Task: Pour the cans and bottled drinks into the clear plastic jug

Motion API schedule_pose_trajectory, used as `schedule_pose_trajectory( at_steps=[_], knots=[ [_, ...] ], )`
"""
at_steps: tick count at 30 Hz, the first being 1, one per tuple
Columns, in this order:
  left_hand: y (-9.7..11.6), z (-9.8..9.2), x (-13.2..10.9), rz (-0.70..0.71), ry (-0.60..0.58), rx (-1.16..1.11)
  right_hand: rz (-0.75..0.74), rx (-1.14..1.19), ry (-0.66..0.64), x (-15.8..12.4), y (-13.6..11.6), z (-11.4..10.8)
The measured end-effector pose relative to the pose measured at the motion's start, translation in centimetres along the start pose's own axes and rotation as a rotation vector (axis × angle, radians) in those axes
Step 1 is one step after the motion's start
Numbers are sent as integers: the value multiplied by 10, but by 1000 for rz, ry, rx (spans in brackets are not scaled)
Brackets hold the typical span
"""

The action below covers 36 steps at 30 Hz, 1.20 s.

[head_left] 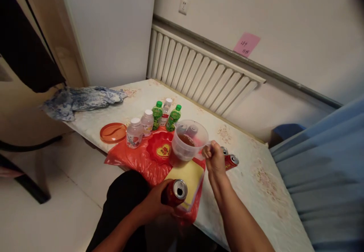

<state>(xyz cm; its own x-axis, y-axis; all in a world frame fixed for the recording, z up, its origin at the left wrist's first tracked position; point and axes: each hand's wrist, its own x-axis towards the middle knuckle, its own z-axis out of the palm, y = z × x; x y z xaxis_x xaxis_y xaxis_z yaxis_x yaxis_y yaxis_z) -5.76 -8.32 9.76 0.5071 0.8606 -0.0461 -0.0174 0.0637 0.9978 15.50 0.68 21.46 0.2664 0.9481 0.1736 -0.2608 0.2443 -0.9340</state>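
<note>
Single view: head-worn camera, high over person's own lap (pixel 125 195), pitched forward and down. Worktop (pixel 250 161) crosses frame diagonally, upper left to lower right, near edge close under lens. Left hand (pixel 155 202) and right hand (pixel 214 159) come in from bottom edge, close, forearms large. Radiator (pixel 199 74) and wall (pixel 284 9) fill upper half, farther off. Floor (pixel 57 206) lower left, blue curtain (pixel 321 161) at right edge. Wide lens, lines bent near the edges, top right corner darkened.
</note>
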Motion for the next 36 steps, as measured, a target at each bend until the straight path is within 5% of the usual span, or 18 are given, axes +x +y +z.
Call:
schedule_pose_trajectory(
  at_steps=[5, 11, 20, 25, 29, 33, 36],
  knots=[
    [-4, -9, 3, -11, 2, -5, 6, 63, 57, 26, 53, 34],
    [-4, -15, 5, -49, 34, 12, 8, 44, 67, 35, 97, 47],
    [-1, -13, 14, -42, 49, -6, -31, -148, -9, 32, 84, 27],
    [6, -6, 18, 6, 49, -54, 27, -337, 85, -10, 66, -23],
    [14, 7, 22, 50, 27, -71, 178, -285, -127, -69, 56, -56],
    [26, 24, 26, 87, 3, -34, 213, -166, -314, -120, 37, -62],
    [32, 37, 28, 101, -28, 29, 205, -174, -331, -140, 22, -61]
  ],
)
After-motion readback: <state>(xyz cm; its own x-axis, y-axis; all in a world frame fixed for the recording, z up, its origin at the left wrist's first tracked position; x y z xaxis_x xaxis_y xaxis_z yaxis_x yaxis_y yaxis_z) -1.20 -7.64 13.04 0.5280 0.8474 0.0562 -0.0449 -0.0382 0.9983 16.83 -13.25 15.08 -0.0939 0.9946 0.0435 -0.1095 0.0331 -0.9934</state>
